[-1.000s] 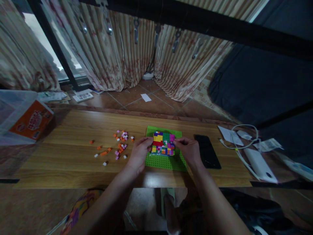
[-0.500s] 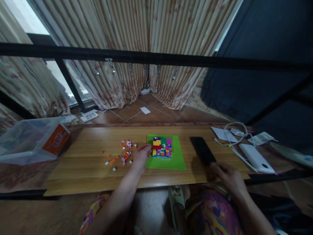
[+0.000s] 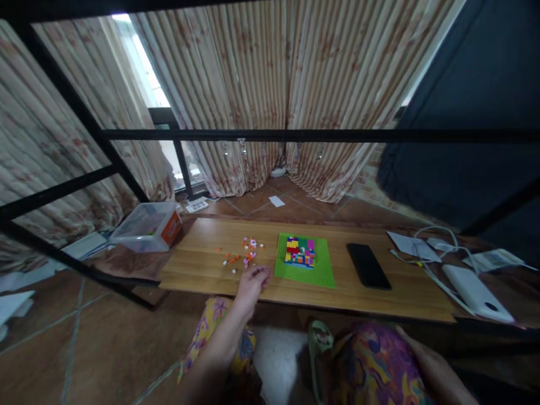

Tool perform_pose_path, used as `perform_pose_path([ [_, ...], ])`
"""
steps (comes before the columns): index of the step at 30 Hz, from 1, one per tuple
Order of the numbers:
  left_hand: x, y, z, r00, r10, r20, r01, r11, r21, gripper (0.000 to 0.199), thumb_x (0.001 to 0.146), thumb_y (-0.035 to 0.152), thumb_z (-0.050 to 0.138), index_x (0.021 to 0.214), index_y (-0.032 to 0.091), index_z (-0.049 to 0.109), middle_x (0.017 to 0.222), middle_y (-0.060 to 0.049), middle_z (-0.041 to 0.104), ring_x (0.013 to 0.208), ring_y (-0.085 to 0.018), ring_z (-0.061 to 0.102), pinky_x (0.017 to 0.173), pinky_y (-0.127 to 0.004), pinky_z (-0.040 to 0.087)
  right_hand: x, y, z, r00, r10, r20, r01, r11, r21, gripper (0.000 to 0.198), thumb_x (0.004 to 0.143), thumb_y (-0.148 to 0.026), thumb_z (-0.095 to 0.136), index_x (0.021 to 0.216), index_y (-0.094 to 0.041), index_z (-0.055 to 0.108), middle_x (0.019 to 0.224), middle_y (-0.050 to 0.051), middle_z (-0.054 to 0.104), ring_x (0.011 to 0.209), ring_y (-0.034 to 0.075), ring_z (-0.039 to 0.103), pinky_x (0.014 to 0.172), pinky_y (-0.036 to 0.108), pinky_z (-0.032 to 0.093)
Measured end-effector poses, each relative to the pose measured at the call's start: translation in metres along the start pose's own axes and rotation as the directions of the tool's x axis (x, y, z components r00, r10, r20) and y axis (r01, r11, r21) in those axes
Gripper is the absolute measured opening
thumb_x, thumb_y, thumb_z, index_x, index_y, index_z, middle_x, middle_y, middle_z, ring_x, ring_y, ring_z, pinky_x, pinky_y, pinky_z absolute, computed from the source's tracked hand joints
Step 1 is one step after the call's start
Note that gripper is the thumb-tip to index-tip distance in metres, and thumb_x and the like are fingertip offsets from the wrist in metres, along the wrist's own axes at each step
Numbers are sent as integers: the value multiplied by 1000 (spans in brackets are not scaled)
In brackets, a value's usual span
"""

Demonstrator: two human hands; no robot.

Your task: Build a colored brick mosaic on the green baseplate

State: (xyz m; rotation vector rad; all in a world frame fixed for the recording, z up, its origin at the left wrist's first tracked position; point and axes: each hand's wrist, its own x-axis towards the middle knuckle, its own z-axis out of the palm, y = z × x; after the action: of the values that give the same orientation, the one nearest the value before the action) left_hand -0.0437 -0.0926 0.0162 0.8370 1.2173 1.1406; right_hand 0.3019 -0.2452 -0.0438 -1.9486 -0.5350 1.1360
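Note:
Over the near part of the wooden table, my left hand [image 3: 252, 282] has its fingers curled together; whatever they may hold is hidden. It lies between the small loose bricks [image 3: 250, 257], orange, pink and white, and the green baseplate [image 3: 306, 277]. On that plate stands a low block of many-coloured toy bricks [image 3: 300, 252], apart from my hand. My right hand [image 3: 415, 350] is down beside my right knee, its fingers hidden by the patterned cloth. A black phone [image 3: 368, 266] lies flat on the table, to the right of the baseplate.
A clear plastic box [image 3: 145, 228] with an orange label stands by the table's left end. At the right end are a white power bank-like device [image 3: 476, 292], looped white cables [image 3: 439, 230] and papers [image 3: 411, 246]. A dark metal bar [image 3: 320, 135] crosses beyond the table.
My right hand has let go of the phone, which now lies flat, and dropped beside my knee. My left hand has drawn back from the brick block. The view has swung left.

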Motion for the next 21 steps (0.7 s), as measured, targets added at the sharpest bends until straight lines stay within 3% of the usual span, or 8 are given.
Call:
perform_pose_path([
  [2, -12, -6, -9, 1000, -8, -9, 9, 1000, 18, 22, 61, 33, 70, 73, 14, 69, 71, -6, 67, 62, -13, 57, 59, -24, 41, 0, -7, -4, 996, 66, 66, -68, 998, 18, 51, 65, -59, 66, 94, -18, 75, 96, 14, 76, 101, 34, 68, 81, 38, 58],
  [6, -19, -10, -23, 999, 23, -38, -20, 998, 67, 20, 63, 33, 67, 71, 15, 69, 71, -5, 67, 62, -13, 57, 59, -24, 42, -1, -16, 1, 993, 106, 50, -104, 994, -37, 56, 70, -63, 60, 98, -16, 74, 92, 15, 76, 99, 35, 69, 82, 40, 58],
  [11, -6, -8, -55, 987, 120, -112, -91, 969, 230, 15, 63, 32, 68, 68, 17, 68, 65, -3, 63, 62, -15, 56, 62, -26, 43, -8, -18, 9, 1000, -23, -13, 21, 990, -138, 61, 68, -67, 60, 102, -17, 73, 97, 13, 75, 102, 36, 68, 82, 40, 58],
  [16, 18, -1, -88, 950, 245, -192, -122, 861, 494, 11, 72, 20, 59, 78, 20, 68, 81, -8, 68, 82, -22, 61, 80, -33, 42, -8, -22, 27, 995, -6, 95, 16, 994, -112, 59, 67, -65, 60, 102, -19, 73, 101, 12, 75, 107, 33, 66, 88, 37, 55],
  [21, 51, 9, -92, 940, 300, -161, -117, 729, 674, 22, 68, 7, 59, 83, 19, 70, 97, -14, 67, 102, -29, 59, 91, -37, 38, -15, -41, 41, 988, -11, 155, 40, 982, -186, 54, 67, -66, 57, 89, -21, 75, 89, 11, 76, 93, 33, 71, 80, 38, 57],
])
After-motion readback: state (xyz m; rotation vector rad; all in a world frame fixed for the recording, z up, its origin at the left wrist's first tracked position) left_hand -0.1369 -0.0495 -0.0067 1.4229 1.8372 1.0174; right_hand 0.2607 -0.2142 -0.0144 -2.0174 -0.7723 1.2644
